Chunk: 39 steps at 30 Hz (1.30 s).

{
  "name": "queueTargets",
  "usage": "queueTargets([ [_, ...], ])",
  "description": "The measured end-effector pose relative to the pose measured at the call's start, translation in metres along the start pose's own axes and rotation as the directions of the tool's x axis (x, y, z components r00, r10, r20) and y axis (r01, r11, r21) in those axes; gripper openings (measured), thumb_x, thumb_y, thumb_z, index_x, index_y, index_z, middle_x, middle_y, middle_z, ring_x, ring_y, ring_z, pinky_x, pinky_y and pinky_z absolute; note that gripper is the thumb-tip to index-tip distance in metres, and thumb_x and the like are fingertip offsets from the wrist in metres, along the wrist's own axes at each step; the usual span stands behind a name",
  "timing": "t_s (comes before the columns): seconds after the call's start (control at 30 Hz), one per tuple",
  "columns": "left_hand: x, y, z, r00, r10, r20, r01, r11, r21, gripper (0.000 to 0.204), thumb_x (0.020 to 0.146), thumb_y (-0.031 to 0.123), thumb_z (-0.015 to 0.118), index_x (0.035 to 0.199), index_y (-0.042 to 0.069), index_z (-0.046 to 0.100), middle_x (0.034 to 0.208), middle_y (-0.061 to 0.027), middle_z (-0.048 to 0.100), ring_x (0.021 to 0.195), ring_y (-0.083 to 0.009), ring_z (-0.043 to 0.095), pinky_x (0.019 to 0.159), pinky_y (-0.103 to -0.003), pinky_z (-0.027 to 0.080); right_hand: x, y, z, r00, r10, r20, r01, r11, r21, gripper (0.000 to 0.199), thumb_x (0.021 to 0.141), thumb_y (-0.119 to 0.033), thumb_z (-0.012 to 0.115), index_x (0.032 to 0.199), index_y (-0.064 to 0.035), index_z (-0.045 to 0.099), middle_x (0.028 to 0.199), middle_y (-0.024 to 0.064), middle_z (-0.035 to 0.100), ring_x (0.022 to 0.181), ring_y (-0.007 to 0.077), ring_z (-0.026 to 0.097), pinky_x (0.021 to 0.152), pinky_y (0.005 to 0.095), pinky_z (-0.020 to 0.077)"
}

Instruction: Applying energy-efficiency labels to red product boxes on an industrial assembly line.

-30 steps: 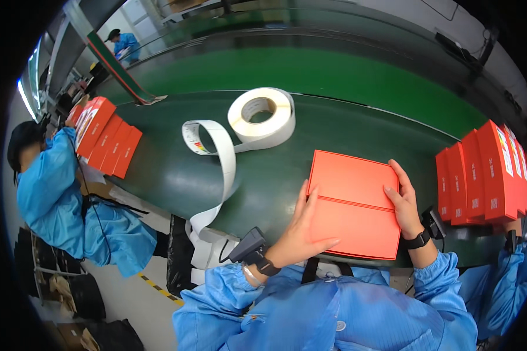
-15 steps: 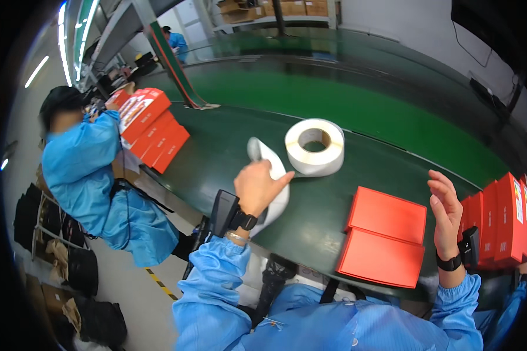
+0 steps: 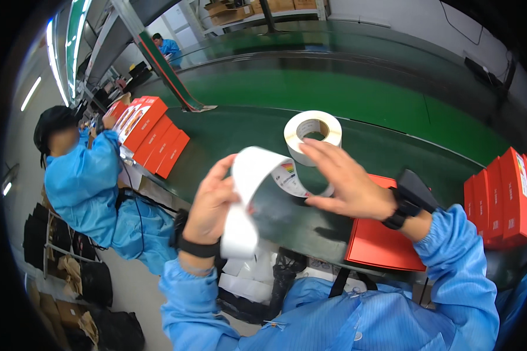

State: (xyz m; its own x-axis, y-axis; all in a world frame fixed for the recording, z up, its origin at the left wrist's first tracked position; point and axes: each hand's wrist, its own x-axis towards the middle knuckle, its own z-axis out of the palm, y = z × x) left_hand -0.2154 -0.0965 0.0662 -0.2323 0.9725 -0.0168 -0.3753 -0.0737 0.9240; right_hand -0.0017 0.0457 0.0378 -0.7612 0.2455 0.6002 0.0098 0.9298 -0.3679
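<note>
My left hand [image 3: 208,205] is closed on a curling strip of labels [image 3: 250,175], with the white backing facing me and one end hanging below the fingers. Printed, coloured labels show on the inner side of the loop. My right hand [image 3: 351,184] reaches across from the right with thumb and fingers apart, beside the strip's far end. Just beyond its fingertips stands the label roll [image 3: 328,127], white with a brown core. Beneath the right forearm lie flat red boxes [image 3: 377,243], partly hidden by the hand and wrist.
Red boxes [image 3: 500,202] stand in a row at the right edge. Another red stack [image 3: 158,143] sits at the left, by a co-worker in blue [image 3: 93,181]. A metal post [image 3: 167,73] rises from the green bench [image 3: 234,126]. Black bags [image 3: 108,327] sit on the floor.
My right hand has swung left from beside the red boxes to the strip. My left hand has moved left and lower with the strip, which now loops and shows its printed side.
</note>
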Motion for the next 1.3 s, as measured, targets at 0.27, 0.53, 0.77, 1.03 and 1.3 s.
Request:
queueTargets([
  [0.27, -0.062, 0.047, -0.001, 0.984, -0.053, 0.171, 0.086, 0.978, -0.190, 0.078, 0.059, -0.010, 0.041, 0.134, 0.004, 0.022, 0.097, -0.0238, 0.058, 0.063, -0.0246, 0.063, 0.049, -0.028, 0.054, 0.034, -0.001, 0.073, 0.986, 0.102, 0.130, -0.147, 0.901, 0.407, 0.053, 0.071, -0.015, 0.066, 0.120, -0.0056, 0.049, 0.107, 0.0154, 0.057, 0.099, 0.0313, 0.054, 0.086, 0.0393, 0.0430],
  [0.53, -0.081, 0.050, -0.060, 0.950, -0.114, -0.291, 0.295, 0.628, 0.720, 0.061, 0.067, -0.006, 0.042, 0.128, 0.003, 0.043, 0.104, -0.0131, 0.056, 0.076, -0.0164, 0.057, 0.061, -0.021, 0.044, 0.050, -0.017, 0.073, 0.957, 0.078, 0.279, -0.155, 0.951, 0.266, 0.016, 0.071, -0.010, 0.055, 0.081, -0.0033, 0.065, 0.070, 0.0134, 0.062, 0.067, 0.0354, 0.060, 0.061, 0.0387, 0.0480],
  [0.77, -0.082, -0.025, 0.007, 0.816, 0.520, 0.251, -0.243, -0.086, 0.966, 0.120, 0.055, 0.060, 0.072, 0.142, 0.005, 0.011, 0.145, -0.0204, 0.014, 0.133, -0.0335, 0.019, 0.105, -0.046, 0.018, 0.058, -0.024, 0.048, 0.907, 0.176, 0.382, -0.042, 0.942, -0.333, 0.013, 0.053, -0.010, 0.058, 0.059, -0.0005, 0.064, 0.057, 0.0181, 0.059, 0.055, 0.0319, 0.062, 0.048, 0.0388, 0.0474],
  [1.03, -0.060, -0.101, 0.019, 0.762, 0.622, 0.182, -0.004, -0.277, 0.961, 0.084, 0.068, 0.007, 0.061, 0.140, 0.004, 0.017, 0.143, -0.0292, 0.010, 0.132, -0.0448, 0.014, 0.104, -0.055, 0.016, 0.048, -0.037, 0.048, 0.894, 0.109, 0.434, -0.005, 0.972, -0.233, 0.010, 0.057, -0.008, 0.059, 0.063, -0.0011, 0.064, 0.060, 0.0172, 0.060, 0.058, 0.0320, 0.062, 0.051, 0.0399, 0.0489],
  [1.3, -0.098, 0.004, -0.074, 0.946, 0.271, -0.180, 0.189, -0.008, 0.982, 0.017, 0.078, 0.001, 0.059, 0.093, -0.004, 0.063, 0.084, -0.0213, 0.064, 0.076, -0.0279, 0.065, 0.068, -0.031, 0.048, 0.042, 0.017, 0.067, 0.740, 0.062, 0.670, -0.114, 0.993, 0.035, 0.015, 0.064, -0.013, 0.060, 0.076, -0.0066, 0.067, 0.071, 0.0133, 0.064, 0.071, 0.0327, 0.063, 0.061, 0.0403, 0.0489],
])
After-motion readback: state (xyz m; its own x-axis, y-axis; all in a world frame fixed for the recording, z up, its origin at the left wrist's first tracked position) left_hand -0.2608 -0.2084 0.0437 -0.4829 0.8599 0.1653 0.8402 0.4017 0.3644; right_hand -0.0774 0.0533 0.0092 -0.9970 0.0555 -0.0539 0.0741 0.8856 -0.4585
